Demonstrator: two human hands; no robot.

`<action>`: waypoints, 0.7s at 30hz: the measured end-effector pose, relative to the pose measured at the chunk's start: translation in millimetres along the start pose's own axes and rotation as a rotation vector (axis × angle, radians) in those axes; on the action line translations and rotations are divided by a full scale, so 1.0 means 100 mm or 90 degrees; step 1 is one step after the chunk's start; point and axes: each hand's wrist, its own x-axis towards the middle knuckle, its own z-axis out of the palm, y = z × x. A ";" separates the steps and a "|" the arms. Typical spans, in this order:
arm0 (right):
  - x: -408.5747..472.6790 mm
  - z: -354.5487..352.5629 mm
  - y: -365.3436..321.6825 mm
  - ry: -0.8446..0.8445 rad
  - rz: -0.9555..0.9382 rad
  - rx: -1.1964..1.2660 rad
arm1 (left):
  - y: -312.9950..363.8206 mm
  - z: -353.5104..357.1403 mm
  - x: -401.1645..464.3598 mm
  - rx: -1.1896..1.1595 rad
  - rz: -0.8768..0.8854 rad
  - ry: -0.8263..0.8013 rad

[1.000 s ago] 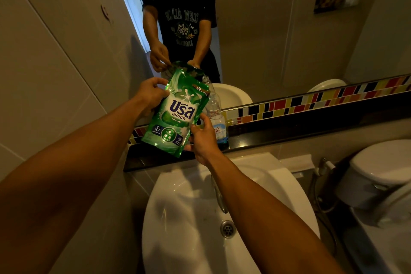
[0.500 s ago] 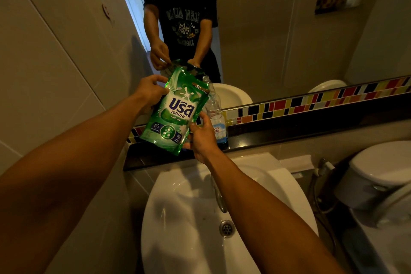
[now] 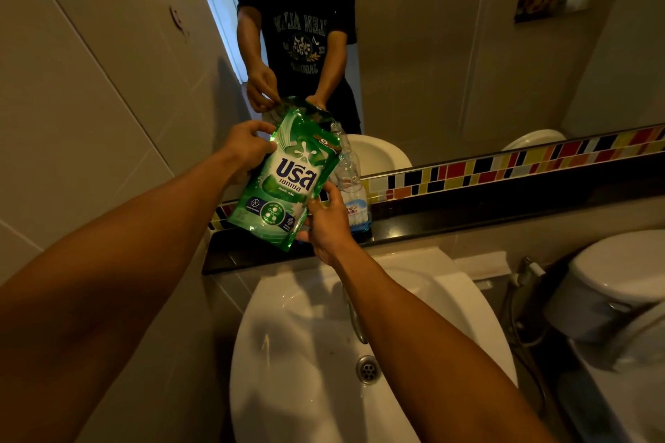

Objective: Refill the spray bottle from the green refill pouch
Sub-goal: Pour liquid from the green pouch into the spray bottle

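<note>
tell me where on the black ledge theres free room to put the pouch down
Bare black ledge runs right of the spray bottle toward the toilet tank. Left of it is crowded: the green pouch and both hands hang over that stretch.

You hold a glossy, crinkled green plastic refill pouch (image 3: 286, 178). Your spray bottle (image 3: 352, 187) is clear, smooth plastic. Sink (image 3: 306, 352) is glossy white ceramic, its drain (image 3: 367, 369) shiny metal. Ledge (image 3: 467, 218) is polished black stone; wall tiles (image 3: 90, 83) are smooth satin.

A home bathroom: white sink (image 3: 306, 388), mirror (image 3: 449, 47), toilet (image 3: 611, 280).
</note>
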 end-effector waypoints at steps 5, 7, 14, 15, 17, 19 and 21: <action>0.00 0.01 0.00 -0.006 -0.001 0.007 | 0.02 -0.01 -0.01 0.009 0.001 -0.004; 0.00 0.01 0.00 -0.007 -0.003 0.007 | 0.02 -0.01 -0.02 0.016 0.005 -0.001; 0.00 0.01 -0.01 -0.012 -0.009 0.007 | 0.05 -0.02 -0.04 0.024 0.006 -0.003; 0.00 0.01 -0.01 -0.013 -0.010 0.007 | 0.05 -0.02 -0.04 0.025 0.006 -0.003; 0.00 0.01 -0.01 -0.016 -0.013 0.009 | 0.05 -0.02 -0.03 0.027 0.005 -0.001; 0.00 0.02 0.00 -0.017 -0.015 0.008 | 0.05 -0.03 -0.03 0.032 0.005 0.001; 0.00 0.02 0.00 -0.014 -0.014 0.005 | 0.06 -0.03 -0.03 0.037 0.005 0.004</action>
